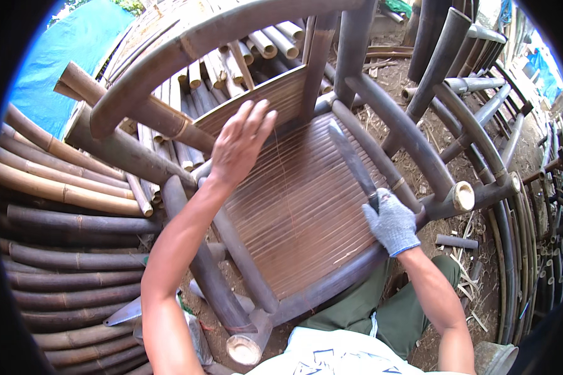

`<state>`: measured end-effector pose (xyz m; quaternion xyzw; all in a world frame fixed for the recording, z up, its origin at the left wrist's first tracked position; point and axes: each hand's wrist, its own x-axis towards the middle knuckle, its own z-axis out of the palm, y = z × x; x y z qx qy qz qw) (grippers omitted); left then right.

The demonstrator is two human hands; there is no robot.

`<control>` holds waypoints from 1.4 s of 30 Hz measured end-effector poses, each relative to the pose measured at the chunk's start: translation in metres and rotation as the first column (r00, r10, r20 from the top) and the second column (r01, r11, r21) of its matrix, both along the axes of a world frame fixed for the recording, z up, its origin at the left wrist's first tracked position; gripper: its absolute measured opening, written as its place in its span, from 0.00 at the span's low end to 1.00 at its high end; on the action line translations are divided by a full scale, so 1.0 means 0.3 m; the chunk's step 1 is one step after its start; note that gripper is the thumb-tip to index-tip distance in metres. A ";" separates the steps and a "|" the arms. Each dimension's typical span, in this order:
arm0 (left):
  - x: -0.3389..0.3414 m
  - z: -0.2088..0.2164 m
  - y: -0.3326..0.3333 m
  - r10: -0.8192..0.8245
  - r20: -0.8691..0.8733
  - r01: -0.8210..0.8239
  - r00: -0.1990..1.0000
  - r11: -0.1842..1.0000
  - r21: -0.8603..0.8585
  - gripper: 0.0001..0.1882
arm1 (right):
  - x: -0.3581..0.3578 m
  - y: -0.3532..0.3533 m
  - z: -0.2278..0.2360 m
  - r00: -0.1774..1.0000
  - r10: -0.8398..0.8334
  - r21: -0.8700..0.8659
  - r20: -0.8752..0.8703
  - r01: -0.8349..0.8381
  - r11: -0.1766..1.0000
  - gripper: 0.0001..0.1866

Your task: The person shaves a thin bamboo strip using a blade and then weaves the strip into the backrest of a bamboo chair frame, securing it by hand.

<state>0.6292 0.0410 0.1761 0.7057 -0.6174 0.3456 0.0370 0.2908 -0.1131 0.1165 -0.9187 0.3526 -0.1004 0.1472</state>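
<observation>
A dark bamboo chair (413, 140) stands in front of me, with a slatted seat (300, 212) of thin brown strips. My bare left hand (241, 142) lies flat with fingers spread on the far left part of the seat, near the slatted backrest (263, 100). My right hand (391, 222), in a grey knit glove with a blue cuff, grips the handle of a long dark knife (350, 159). Its blade points away from me over the right side of the seat.
Stacked bamboo poles (69, 250) fill the left side, and cut light-coloured lengths (231, 62) lie behind the chair. A handsaw blade (128, 311) rests on the ground at lower left. More bamboo frames (481, 112) stand at right. A blue tarp (62, 56) hangs at upper left.
</observation>
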 end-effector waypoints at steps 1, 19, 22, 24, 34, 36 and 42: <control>0.006 -0.016 -0.053 0.022 0.114 -0.026 0.993 0.999 0.032 0.31 | -0.026 -0.025 -0.041 1.000 0.018 -0.041 -0.016 -0.018 0.999 0.18; 0.060 0.312 0.034 0.154 -0.644 -0.404 0.749 0.877 -0.260 0.09 | 0.283 -0.122 0.343 0.695 -0.258 0.716 0.671 -0.516 0.470 0.09; 0.200 0.210 0.020 -0.035 -0.811 -0.369 0.584 0.878 -0.304 0.10 | 0.478 -0.268 0.388 0.631 -0.105 0.441 0.769 -0.405 0.801 0.10; 0.243 0.141 -0.060 -0.204 -0.853 -0.339 0.481 0.854 -0.396 0.13 | 0.680 -0.327 0.397 0.584 0.323 -0.248 0.745 -0.206 0.946 0.11; 0.287 0.157 -0.098 -0.486 -0.866 -0.109 0.121 0.860 -0.498 0.29 | 1.186 -0.239 0.367 0.490 0.856 -0.684 0.164 -0.569 0.457 0.11; 0.314 0.158 -0.125 -0.426 -0.902 -0.147 0.069 0.890 -0.432 0.27 | 1.193 -0.240 0.363 0.450 0.866 -0.617 0.218 -0.624 0.480 0.11; 0.299 0.112 -0.131 -0.414 -0.902 -0.317 0.126 0.844 -0.432 0.08 | 1.131 -0.162 0.371 0.520 0.620 -0.303 0.588 -0.569 0.765 0.09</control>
